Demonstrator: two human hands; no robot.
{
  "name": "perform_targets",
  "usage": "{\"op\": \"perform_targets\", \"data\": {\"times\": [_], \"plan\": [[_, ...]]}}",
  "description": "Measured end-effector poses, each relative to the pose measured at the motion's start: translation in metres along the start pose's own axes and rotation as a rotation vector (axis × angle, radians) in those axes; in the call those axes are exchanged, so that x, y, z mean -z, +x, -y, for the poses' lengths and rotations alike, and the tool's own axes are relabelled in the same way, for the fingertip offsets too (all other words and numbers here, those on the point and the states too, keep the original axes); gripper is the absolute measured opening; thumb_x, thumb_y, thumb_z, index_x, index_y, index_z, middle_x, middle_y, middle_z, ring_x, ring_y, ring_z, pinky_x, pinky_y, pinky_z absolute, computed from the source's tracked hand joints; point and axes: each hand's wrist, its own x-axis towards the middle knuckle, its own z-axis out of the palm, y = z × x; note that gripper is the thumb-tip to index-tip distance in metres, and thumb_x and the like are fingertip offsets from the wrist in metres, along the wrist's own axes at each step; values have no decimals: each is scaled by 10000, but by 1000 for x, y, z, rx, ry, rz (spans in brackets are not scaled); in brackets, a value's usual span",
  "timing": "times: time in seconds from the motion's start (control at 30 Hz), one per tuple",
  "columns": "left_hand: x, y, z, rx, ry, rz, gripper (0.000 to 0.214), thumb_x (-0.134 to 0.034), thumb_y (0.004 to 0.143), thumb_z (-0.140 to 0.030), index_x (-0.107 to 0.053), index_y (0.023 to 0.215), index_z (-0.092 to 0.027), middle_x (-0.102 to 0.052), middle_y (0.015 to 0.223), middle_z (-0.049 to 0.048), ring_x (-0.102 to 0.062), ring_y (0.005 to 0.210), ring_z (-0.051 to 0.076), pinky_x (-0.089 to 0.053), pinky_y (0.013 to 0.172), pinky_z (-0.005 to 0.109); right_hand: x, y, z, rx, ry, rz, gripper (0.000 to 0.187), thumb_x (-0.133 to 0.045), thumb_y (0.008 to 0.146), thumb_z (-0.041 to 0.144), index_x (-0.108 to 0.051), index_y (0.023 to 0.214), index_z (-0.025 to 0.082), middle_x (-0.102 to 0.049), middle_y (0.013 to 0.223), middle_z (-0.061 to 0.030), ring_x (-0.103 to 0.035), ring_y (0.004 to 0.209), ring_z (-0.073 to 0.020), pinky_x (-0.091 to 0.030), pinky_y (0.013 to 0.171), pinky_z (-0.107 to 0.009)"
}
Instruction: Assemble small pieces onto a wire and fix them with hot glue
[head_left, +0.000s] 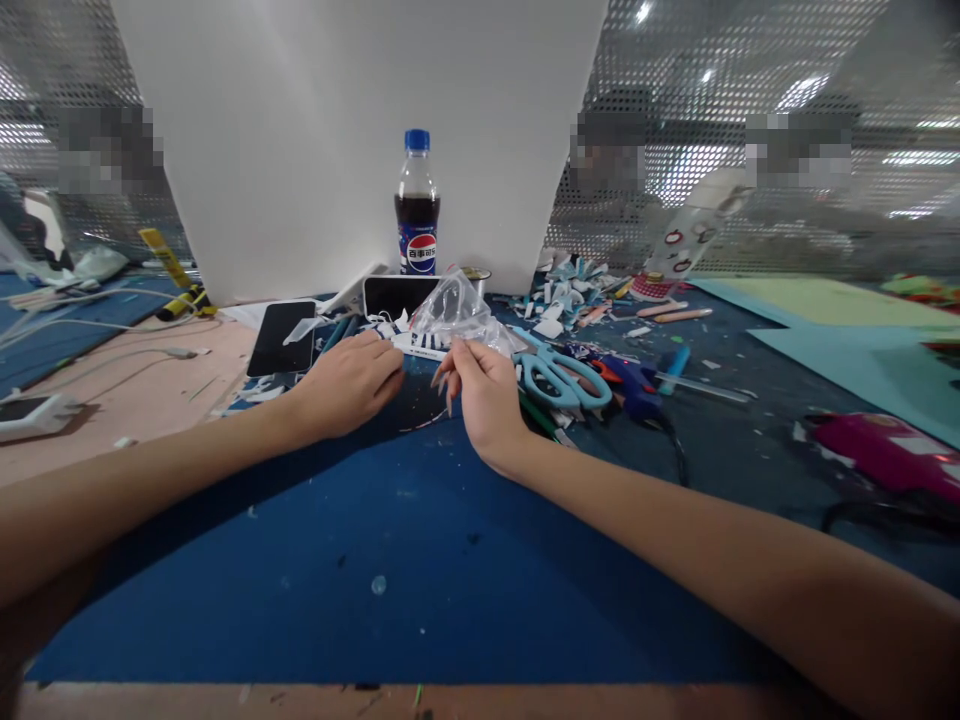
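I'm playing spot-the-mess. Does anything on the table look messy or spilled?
Yes: small scraps lie heaped beyond the right hand, looking untidy because they're strewn every which way. The soda bottle stands upright; no spill shows.

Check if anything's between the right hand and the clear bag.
Nothing visible. The bag lies just beyond the fingertips of the right hand; whether they touch it can't be told. The scissors lie to the right of the hand, not between the two.
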Motion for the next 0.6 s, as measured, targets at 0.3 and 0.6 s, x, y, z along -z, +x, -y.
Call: {"op": "perform_targets", "data": {"times": [0.3,0.6], "plan": [[-15,26,8,-151,-31,217,263,-363,903,-300,-556,818,-143,-566,714,55,-490,672,160,-359,604,288,1,7,-4,-104,117,-36,373,-403,887,206,-464,519,186,-387,359,75,-389,325,-57,-329,404,-210],[-18,34,4,-317,-63,280,186,-408,864,-205,-579,848,-133,-614,735,81,-511,669,161,-346,559,280,0,6,-1,-140,130,-61,385,-389,886,166,-458,507,179,-379,342,83,-376,312,-42,-328,407,-200]]}}
